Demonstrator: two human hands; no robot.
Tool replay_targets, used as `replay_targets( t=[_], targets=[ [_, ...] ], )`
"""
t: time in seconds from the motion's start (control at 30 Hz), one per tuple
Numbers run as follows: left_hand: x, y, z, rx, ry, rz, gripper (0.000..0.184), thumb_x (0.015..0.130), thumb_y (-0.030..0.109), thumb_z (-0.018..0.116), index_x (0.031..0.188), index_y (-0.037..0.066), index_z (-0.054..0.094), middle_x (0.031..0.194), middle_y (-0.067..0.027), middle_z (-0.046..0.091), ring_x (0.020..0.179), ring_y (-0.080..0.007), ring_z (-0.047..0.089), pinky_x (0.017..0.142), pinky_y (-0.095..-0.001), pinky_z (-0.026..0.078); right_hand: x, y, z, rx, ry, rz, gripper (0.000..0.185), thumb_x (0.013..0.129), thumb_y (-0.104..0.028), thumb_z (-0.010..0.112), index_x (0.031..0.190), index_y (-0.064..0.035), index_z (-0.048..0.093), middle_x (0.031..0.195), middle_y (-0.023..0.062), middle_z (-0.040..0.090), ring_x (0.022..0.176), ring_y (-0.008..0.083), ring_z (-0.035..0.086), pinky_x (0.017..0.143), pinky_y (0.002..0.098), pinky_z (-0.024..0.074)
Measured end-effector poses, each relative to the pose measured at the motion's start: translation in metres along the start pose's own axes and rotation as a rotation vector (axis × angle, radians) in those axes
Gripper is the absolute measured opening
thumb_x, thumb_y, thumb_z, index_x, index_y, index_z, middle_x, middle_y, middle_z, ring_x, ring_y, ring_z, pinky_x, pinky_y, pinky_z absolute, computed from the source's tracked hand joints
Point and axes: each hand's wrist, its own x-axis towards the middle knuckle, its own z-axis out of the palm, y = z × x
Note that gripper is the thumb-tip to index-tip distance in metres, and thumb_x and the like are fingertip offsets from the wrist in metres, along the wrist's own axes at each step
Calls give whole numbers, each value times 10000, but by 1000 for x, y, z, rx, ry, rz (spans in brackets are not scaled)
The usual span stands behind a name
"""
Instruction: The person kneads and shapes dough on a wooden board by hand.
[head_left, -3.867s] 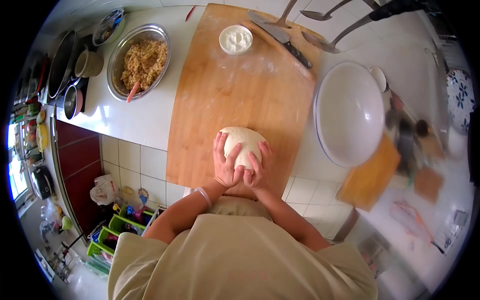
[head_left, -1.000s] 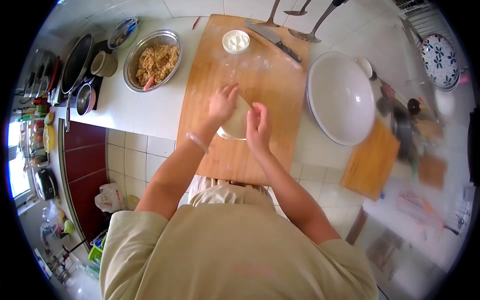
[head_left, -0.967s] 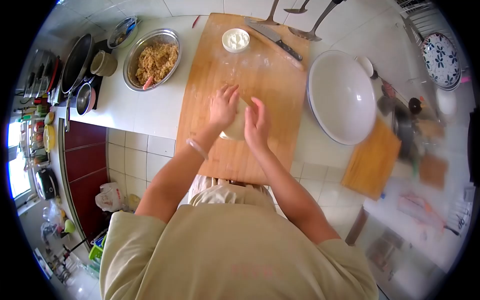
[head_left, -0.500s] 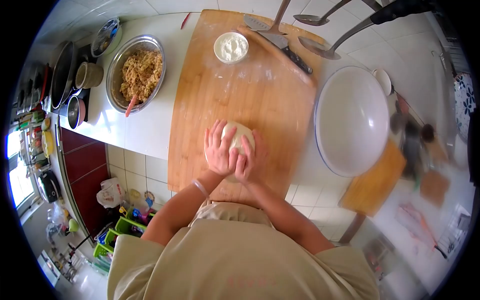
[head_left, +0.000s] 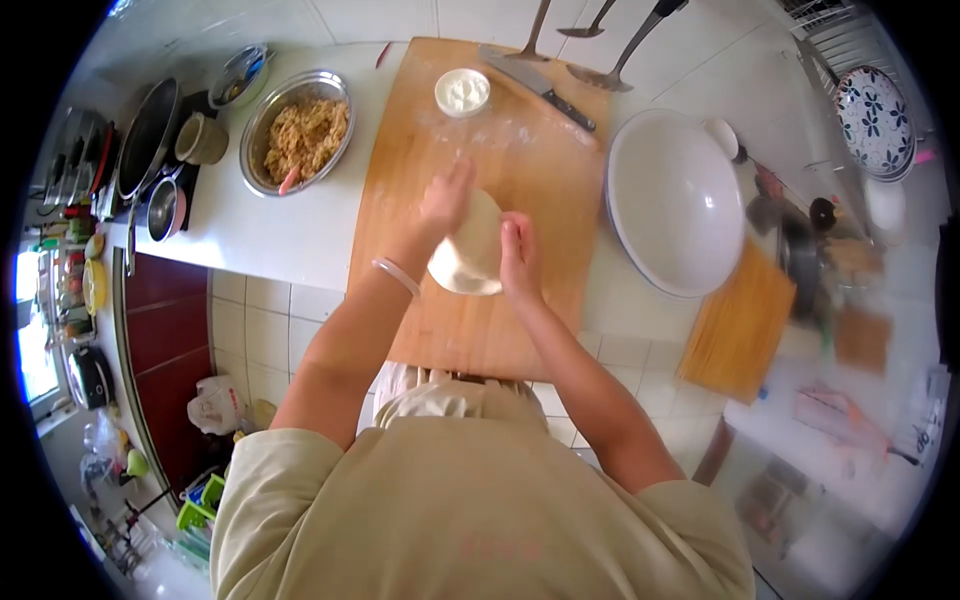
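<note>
A smooth, pale lump of dough [head_left: 470, 252] rests on the wooden board [head_left: 420, 330] in front of me. My left hand [head_left: 448, 198] is at the dough's upper left edge; motion smears its fingers, so their grip is unclear. On the opposite side, my right hand [head_left: 519, 254] has its fingers curled against the dough's right edge, thumb on top. Farther up the board stand a small white bowl of flour [head_left: 463, 92], a knife [head_left: 540, 88] and a rolling pin [head_left: 570, 126], partly hidden by the knife.
On the left counter is a metal bowl of filling [head_left: 305, 138] with a pink handle sticking out. A large white basin [head_left: 672, 200] stands right of the board, beside a smaller cutting board [head_left: 742, 330]. Ladles and a spatula [head_left: 605, 78] hang at the far wall.
Both hands were together on top of the dough; now they are apart at its two sides, the left farther forward. The dough looks wider and sits farther from my body.
</note>
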Motion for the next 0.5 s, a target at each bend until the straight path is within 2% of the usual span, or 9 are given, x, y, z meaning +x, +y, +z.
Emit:
replay_targets(
  t=[0.07,0.1,0.13,0.17,0.23,0.27,0.3,0.37,0.5],
  targets=[
    [-55,-46,5,764,176,261,506,1033,480,384,1413,209,578,1520,-163,457,1437,-360,382,1184,-583,227,-30,-17,-1,77,-113,157,365,1019,-359,522,1265,-121,646,1212,185,631,1122,370,584,976,476,434],
    [-79,-52,6,779,209,362,492,1040,446,358,1426,221,566,1548,-166,429,1481,-368,322,1207,-598,142,-35,-20,8,-120,-97,-62,363,1019,-351,521,1274,-123,644,1233,187,616,1133,367,571,992,480,417],
    [-92,-62,2,775,248,439,506,1038,435,347,1442,203,546,1560,-165,413,1500,-370,288,1206,-608,124,-37,-21,13,-315,-79,-288,363,1019,-342,521,1283,-126,641,1254,188,601,1144,364,559,1008,484,400],
    [-105,-73,-3,787,268,517,514,1036,430,338,1442,187,540,1561,-176,407,1500,-389,283,1205,-608,120,-48,-18,8,-350,-107,-405,361,1023,-292,507,1294,-97,645,1280,207,606,1148,369,588,983,491,447],
    [-123,-99,-14,801,296,582,523,1034,426,330,1442,171,534,1563,-187,400,1500,-407,278,1204,-608,117,-75,-14,0,-409,-125,-487,366,1018,-297,494,1295,-119,653,1339,211,576,1203,385,558,1030,517,400],
    [-128,-111,-20,786,306,701,530,1028,430,326,1428,155,540,1558,-197,403,1488,-428,294,1201,-608,124,-84,-11,-2,-472,-126,-572,373,1013,-302,480,1297,-141,661,1398,216,546,1258,401,528,1076,543,353],
    [-128,-119,-24,770,314,820,539,1022,434,322,1413,139,546,1552,-208,405,1477,-448,310,1199,-608,131,-91,-4,-3,-469,-133,-566,373,1013,-302,480,1297,-141,661,1398,216,546,1258,401,528,1076,543,353],
    [-118,-125,-29,778,303,833,541,1016,442,326,1404,139,550,1549,-211,408,1467,-457,325,1198,-604,138,-94,13,1,-524,-158,-616,403,1003,-328,454,1306,-160,660,1473,228,481,1346,429,451,1140,578,239],
    [-86,-104,-28,847,287,796,546,992,458,351,1372,134,570,1500,-210,464,1419,-450,392,1161,-608,223,-60,19,14,-521,-122,-599,421,1001,-344,434,1305,-159,658,1477,230,477,1366,412,438,1155,555,213]
  ],
)
